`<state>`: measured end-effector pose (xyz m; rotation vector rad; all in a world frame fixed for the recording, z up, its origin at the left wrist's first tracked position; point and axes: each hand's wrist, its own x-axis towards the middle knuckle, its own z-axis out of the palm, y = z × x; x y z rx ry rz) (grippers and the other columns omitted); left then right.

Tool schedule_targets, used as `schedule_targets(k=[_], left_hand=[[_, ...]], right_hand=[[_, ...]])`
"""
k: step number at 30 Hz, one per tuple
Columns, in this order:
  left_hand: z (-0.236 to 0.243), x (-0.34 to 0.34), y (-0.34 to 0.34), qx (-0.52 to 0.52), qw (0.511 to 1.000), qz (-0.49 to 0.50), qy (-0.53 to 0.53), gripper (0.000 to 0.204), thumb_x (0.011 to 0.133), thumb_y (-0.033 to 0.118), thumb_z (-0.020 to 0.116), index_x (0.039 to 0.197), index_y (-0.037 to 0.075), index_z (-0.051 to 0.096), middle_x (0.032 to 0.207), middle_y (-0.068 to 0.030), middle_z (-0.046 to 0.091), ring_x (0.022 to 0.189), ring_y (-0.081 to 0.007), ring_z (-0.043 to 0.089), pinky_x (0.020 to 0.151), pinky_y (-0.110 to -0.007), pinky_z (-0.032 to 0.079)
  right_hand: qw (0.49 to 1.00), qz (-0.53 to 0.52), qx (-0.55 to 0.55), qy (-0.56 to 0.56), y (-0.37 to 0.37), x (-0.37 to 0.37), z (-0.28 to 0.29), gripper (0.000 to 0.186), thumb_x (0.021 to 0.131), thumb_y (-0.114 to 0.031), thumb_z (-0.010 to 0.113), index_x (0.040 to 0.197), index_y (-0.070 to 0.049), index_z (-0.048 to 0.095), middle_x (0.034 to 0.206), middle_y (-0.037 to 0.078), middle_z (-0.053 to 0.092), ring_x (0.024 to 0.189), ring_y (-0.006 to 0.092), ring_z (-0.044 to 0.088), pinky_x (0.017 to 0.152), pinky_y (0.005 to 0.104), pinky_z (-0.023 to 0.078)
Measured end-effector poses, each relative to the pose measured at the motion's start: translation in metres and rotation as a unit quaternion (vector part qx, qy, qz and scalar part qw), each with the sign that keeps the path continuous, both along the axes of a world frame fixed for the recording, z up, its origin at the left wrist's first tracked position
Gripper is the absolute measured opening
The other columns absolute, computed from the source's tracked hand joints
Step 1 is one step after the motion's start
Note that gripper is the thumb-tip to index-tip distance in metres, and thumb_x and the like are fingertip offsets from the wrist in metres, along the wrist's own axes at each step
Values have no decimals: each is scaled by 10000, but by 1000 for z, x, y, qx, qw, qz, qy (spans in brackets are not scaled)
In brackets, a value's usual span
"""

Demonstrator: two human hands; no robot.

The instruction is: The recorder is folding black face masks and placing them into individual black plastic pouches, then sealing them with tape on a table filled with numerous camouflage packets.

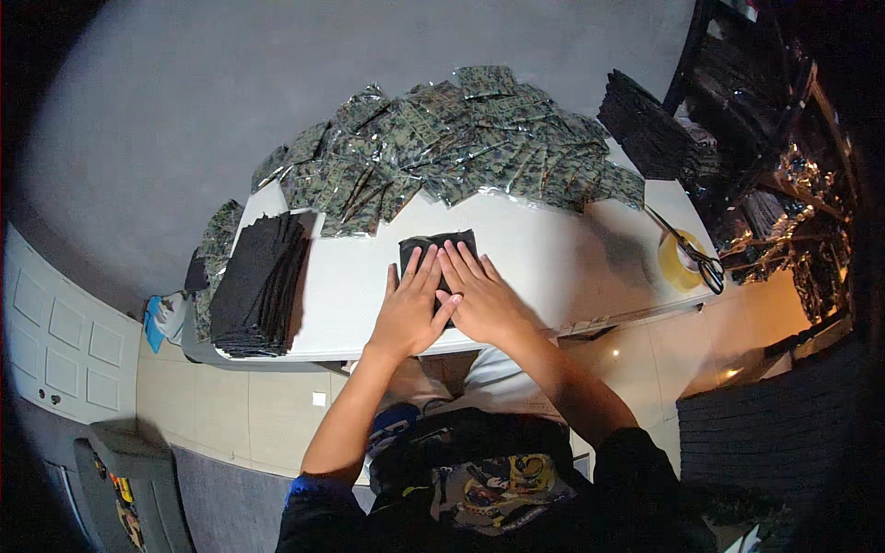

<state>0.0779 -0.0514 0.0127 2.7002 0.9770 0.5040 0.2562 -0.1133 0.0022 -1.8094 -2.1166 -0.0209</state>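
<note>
Left hand [412, 311] and right hand [481, 302]: palms down, side by side, fingers extended and slightly parted, clamped on nothing. Beneath both we record one small black folded rectangle, apparently cloth [435, 238], flat on the white smooth-topped table [355, 300]; we cannot tell whether it is wrapped. We judge it light, soft, hardly fragile, liable to slide or unfold; best held at opposite side edges, folds pinched together. At 9 o'clock: tall stack of dark folded cloth [253, 286]. At 12: broad heap of green camouflage packets in glossy clear film [433, 138]. At 3: translucent yellow tape roll [675, 270], black-handled scissors [712, 275] against it.
</note>
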Motion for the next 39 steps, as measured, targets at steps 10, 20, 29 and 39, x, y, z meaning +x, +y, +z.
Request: schedule_targets(k=[10,20,29,39], left_hand=[[-2,5,-2,-20,999,25,-3,805,1097,587,480,1678,33,414,1765,-158,375,1663,-377,269,1319,-685,156],[0,2,8,-41,997,71,2,713,1114,531,469,1657,68,473,1756,-142,398,1646,-389,304,1341,-612,164],[-12,-31,101,0,983,-2,-184,362,1003,139,695,1339,8,726,1371,-228,703,1318,-439,625,1163,-486,460],[8,-20,152,-234,968,-23,-85,122,926,81,798,995,-16,775,954,-91,756,812,-181,725,745,-342,570]], right_hand=[[999,-12,-35,8,0,-2,1,699,1136,-393,440,1683,33,355,1779,217,313,1662,394,254,1329,603,211],[999,-23,-37,-17,-1,-2,-1,720,1129,-438,465,1673,25,372,1751,229,359,1647,404,282,1338,574,214],[1000,-20,-1,0,-5,-3,2,726,1128,-476,492,1654,18,411,1731,249,381,1626,409,324,1336,559,228],[1000,2,17,15,-11,2,4,737,1113,-522,522,1636,-6,463,1701,299,391,1607,444,344,1338,546,241]])
